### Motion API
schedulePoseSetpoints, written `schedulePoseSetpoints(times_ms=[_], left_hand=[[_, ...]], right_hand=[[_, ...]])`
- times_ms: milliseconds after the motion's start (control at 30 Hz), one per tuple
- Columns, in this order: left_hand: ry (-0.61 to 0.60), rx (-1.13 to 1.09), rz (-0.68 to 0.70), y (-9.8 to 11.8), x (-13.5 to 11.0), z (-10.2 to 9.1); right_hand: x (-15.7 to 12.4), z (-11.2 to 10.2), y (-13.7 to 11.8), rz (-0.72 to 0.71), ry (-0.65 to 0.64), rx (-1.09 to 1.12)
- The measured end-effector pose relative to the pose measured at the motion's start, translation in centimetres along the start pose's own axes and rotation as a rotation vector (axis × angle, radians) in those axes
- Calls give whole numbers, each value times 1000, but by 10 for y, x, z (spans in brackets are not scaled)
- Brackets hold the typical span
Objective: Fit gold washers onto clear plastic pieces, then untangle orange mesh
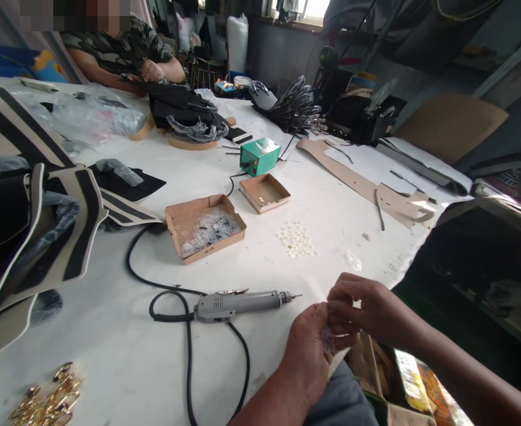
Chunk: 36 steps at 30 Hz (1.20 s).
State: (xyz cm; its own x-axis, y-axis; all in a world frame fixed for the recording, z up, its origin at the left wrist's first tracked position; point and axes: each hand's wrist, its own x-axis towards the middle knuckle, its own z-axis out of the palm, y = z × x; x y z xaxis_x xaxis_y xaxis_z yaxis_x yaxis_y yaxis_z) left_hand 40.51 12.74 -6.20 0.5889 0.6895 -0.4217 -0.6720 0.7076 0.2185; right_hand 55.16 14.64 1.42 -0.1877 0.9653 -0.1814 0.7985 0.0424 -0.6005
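My left hand (307, 349) and my right hand (367, 310) meet at the near edge of the white table (109, 331). Both are pinched together on a small clear plastic piece (328, 338), too small to make out well. A grey electric screwdriver (238, 305) lies on the table just left of my hands, its bit pointing right and its black cord (189, 355) coiling toward me. A cluster of small gold studs (296, 239) lies scattered beyond my hands.
An open cardboard box of clear washers (207, 228), a second small box (264, 192) and a green power unit (259, 155) sit mid-table. Striped cut panels (42, 236) lie left, gold buckles (47, 402) near left, leather straps (376, 189) right. Another person (127, 53) works at the far end.
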Motion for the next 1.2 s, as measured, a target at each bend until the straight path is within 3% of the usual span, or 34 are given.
schedulePoseSetpoints(times_ms=[100, 233, 367, 467, 700, 933, 1200], left_hand=[[20, 1, -28, 1, 0, 0], [40, 16, -39, 1, -1, 0], [39, 30, -49, 2, -4, 1], [31, 30, -55, 4, -5, 2], [42, 25, -61, 3, -4, 2], [36, 37, -56, 2, -3, 0], [25, 27, -62, 2, -4, 0]], right_hand=[[16, -2, 3, -36, 61, 17], [58, 6, 11, -68, 204, 9], [99, 22, 22, -82, 212, -82], [116, 29, 26, -65, 196, -150], [121, 31, 21, -1, 161, -245], [123, 34, 22, 50, 257, -234], [117, 27, 20, -7, 241, -250]])
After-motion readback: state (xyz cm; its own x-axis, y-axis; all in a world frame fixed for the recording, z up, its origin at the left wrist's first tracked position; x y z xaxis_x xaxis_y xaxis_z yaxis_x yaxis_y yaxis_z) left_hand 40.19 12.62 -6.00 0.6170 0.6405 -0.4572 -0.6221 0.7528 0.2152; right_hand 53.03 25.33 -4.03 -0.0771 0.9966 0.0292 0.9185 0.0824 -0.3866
